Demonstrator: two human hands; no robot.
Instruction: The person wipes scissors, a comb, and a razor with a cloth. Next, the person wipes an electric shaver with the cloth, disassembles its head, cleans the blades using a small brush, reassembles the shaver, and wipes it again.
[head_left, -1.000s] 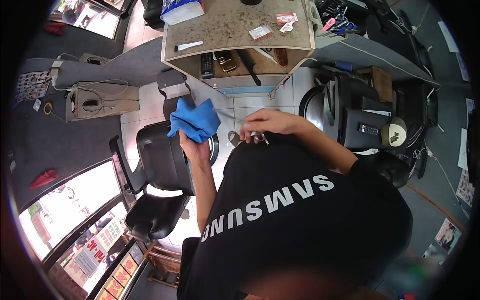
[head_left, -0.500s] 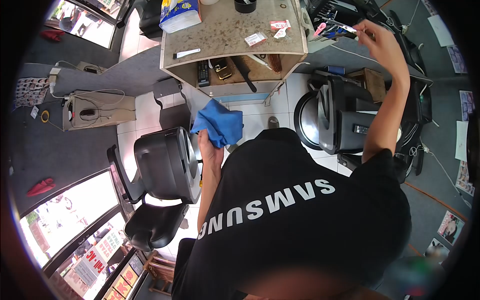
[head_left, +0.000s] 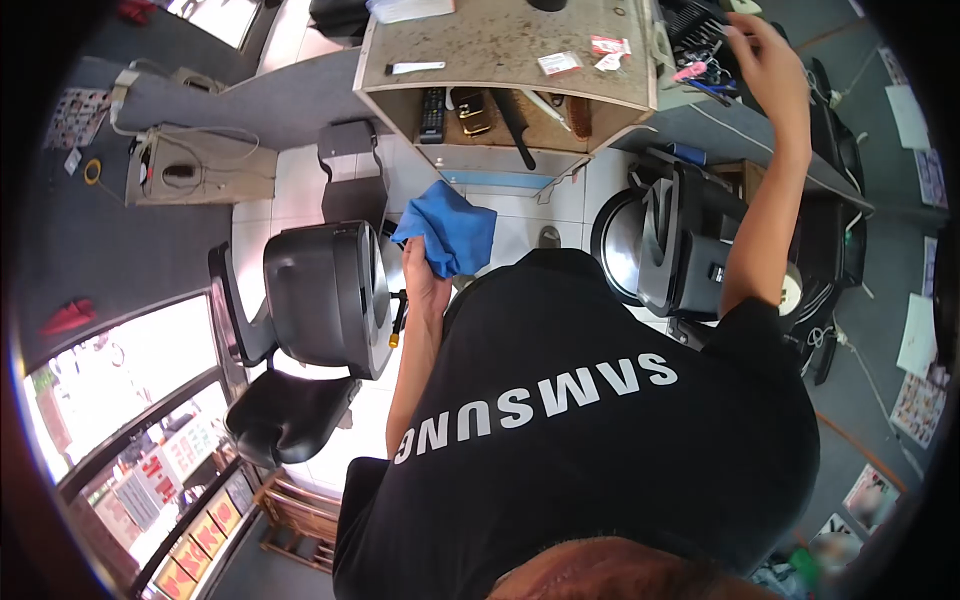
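Far left, black chair (head_left: 315, 290). My left hand (head_left: 427, 285): fingers pinching the crumpled blue cloth (head_left: 455, 230), held over tiled floor, near the worktop (head_left: 490, 45). Far right, beside the black combs (head_left: 690, 22), my right hand (head_left: 773, 70), fingers curved; whether pinching anything, I cannot tell.

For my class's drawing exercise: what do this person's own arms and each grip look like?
Left grip and right grip are bare hands, with no gloves visible. The forearms are bare too, with no watch showing at the wrists. Short black sleeves meet a black shirt printed with white SAMSUNG lettering.
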